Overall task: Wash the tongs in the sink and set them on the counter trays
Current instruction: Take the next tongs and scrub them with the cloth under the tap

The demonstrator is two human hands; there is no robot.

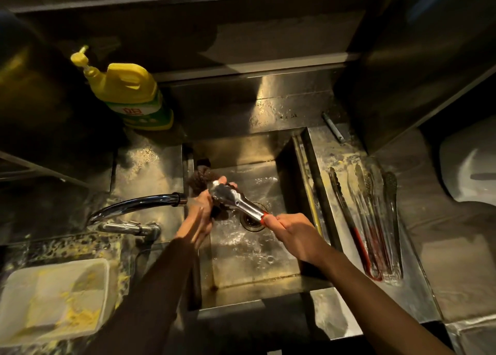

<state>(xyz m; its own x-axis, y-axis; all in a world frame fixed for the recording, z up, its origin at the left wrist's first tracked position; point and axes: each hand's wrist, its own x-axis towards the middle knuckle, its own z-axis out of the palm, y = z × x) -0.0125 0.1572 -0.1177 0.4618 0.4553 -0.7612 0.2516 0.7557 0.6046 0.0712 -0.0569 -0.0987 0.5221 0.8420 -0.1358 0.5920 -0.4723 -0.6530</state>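
Over the steel sink (252,279) I hold a pair of metal tongs (236,200) with a red handle end. My right hand (291,233) grips that red end. My left hand (200,216) holds a dark scrubber (202,178) against the tongs' jaws, just beside the faucet spout (150,203). The sink floor is wet around the drain (251,224). On the counter to the right of the sink lie several other tongs (373,220), side by side, with red handles toward me.
A yellow dish-soap bottle (128,91) stands behind the sink at the left. A white container (53,301) with yellow residue sits at the front left. A pen-like object (332,127) lies at the back right, and a white object (469,164) at the far right.
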